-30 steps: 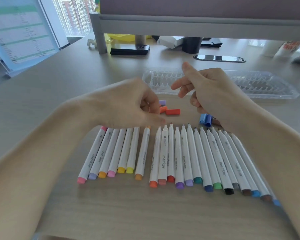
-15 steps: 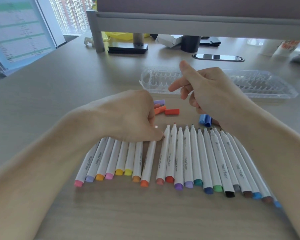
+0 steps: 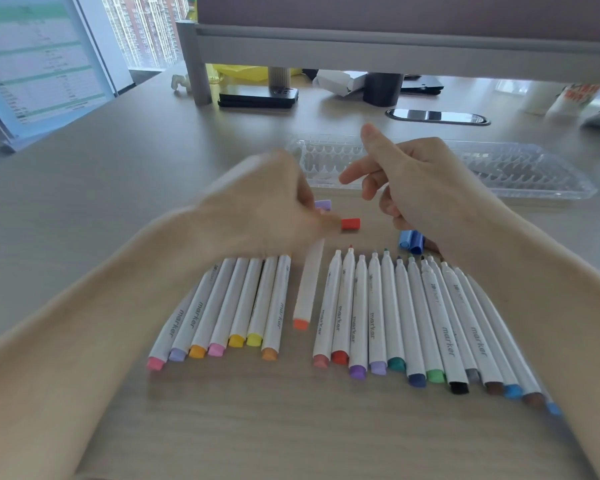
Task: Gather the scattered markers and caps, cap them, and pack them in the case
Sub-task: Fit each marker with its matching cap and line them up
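Note:
My left hand point(image 3: 267, 209), blurred by motion, grips the far end of a white marker with an orange-red base point(image 3: 305, 292), held slanted in the gap between two rows of markers. A red cap point(image 3: 350, 224) lies just right of its fingertips and a purple cap point(image 3: 323, 204) just behind them. My right hand point(image 3: 420, 181) hovers above the desk with thumb up, index finger pointing left and nothing visible in it. Blue caps point(image 3: 411, 240) lie under its wrist. The left row point(image 3: 236, 306) has its tips hidden by my hand. The right row point(image 3: 413, 313) lies uncapped.
The clear plastic marker case point(image 3: 520, 168) lies open behind my hands. Farther back are a black phone point(image 3: 258, 97), a dark cup point(image 3: 383, 89) and a desk cable slot point(image 3: 437, 116) under a grey shelf. A paper stand point(image 3: 39, 64) is at far left.
My left hand has picked the orange-red marker out of the row and raised it toward the red cap. The right hand has barely moved.

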`<state>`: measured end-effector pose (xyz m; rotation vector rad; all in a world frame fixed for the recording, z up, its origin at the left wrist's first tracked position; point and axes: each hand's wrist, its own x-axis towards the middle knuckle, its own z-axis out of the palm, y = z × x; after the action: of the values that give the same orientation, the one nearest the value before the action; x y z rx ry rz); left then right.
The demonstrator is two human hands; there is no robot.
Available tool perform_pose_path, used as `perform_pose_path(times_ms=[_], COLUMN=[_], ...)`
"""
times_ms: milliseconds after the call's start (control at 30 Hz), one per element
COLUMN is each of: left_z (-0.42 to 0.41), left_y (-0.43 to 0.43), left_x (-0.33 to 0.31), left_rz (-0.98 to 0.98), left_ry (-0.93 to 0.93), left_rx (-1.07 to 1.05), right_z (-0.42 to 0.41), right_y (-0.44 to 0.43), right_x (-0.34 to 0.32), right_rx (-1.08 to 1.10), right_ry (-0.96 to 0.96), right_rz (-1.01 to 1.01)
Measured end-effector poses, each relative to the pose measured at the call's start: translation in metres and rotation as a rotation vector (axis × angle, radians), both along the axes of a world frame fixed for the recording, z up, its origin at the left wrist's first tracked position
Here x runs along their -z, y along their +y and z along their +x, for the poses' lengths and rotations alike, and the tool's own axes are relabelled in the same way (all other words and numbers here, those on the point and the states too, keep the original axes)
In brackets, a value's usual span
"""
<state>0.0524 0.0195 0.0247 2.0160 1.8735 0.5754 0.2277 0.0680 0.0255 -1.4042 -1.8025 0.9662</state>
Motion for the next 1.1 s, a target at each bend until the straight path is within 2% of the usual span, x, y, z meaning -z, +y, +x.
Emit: perform_pose_path(times_ms=[167,233,333,433,567,633,933,1100], left_z=[-0.008,-0.006,-0.004,-0.010,-0.016,-0.014,-0.016,-0.016], left_y=[0.009,0.012,0.015,0.019,0.018,0.017,0.017,0.017], left_x=[-0.004,0.000,0.005,0.013,0.022,0.022,0.024,0.025], left_rz=[0.277,0.288,0.264,0.283,0.283,0.263,0.277,0.286], left_ry=[-0.337,-0.435,-0.476,-0.367,0.103,0.205,0.217,0.186], left_rx=[-0.132,-0.146,-0.111,-0.043,0.077,0.132,0.225,0.237], right_z=[0.000,-0.002,-0.003,-0.001,0.003,0.002,0.001,0.001], right_y=[-0.009,-0.013,-0.015,-0.011,-0.005,-0.004,-0.007,-0.007], right_x=[-0.003,-0.004,-0.004,-0.003,-0.001,-0.001,-0.003,-0.003], right_rx=[-0.195,-0.291,-0.321,-0.232,-0.128,-0.120,-0.109,-0.110], right_ry=[0.091,0.143,0.117,0.071,0.093,0.086,0.026,0.056], right_rz=[-0.234,-0.331,-0.320,-0.230,-0.170,-0.159,-0.127,-0.129])
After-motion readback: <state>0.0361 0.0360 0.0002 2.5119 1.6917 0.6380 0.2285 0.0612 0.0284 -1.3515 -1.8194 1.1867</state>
